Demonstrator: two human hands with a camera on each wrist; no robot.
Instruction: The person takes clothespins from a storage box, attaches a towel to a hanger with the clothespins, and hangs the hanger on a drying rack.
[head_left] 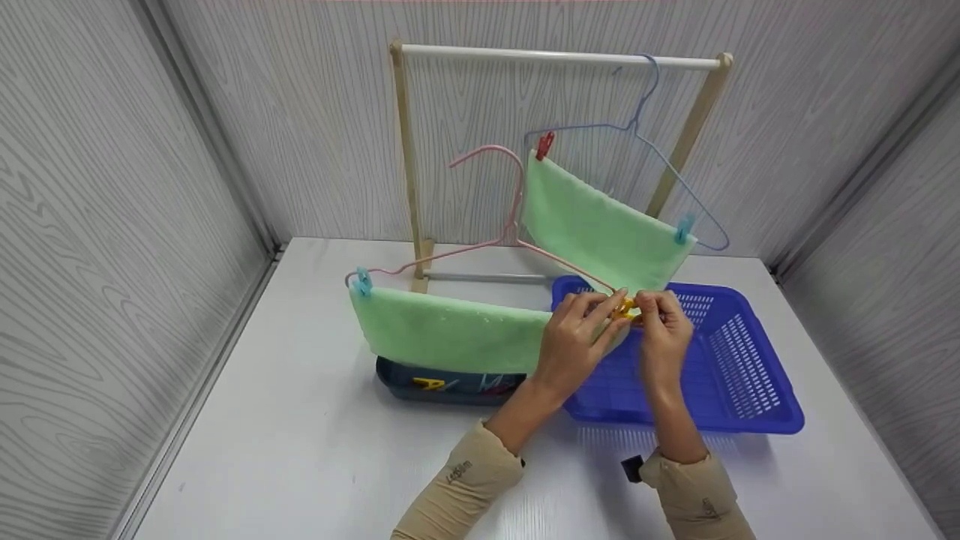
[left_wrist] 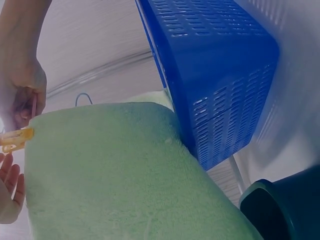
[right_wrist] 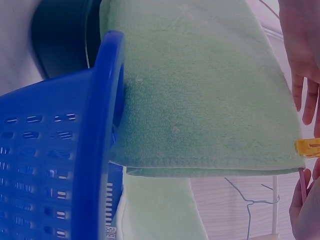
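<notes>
A yellow clothespin (head_left: 625, 307) bites the right end of a light green towel (head_left: 450, 330), and my left hand (head_left: 574, 341) pinches it between thumb and fingers. My right hand (head_left: 665, 334) grips the end of the pink hanger (head_left: 517, 195) beside that clothespin; the pink bar also shows in the right wrist view, where the right hand (right_wrist: 306, 210) holds it. A light blue clothespin (head_left: 363, 282) fastens the towel's other top corner to the hanger's left end. The towel hangs folded below the hanger, partly behind my left hand.
Behind stands a rack with a white rod (head_left: 555, 55). A blue hanger (head_left: 679, 176) hangs on it, carrying another green towel (head_left: 600, 221) with red and light blue clothespins. A blue basket (head_left: 784, 397) sits under my hands. Left of it, a dark bin (head_left: 420, 394) contains clothespins.
</notes>
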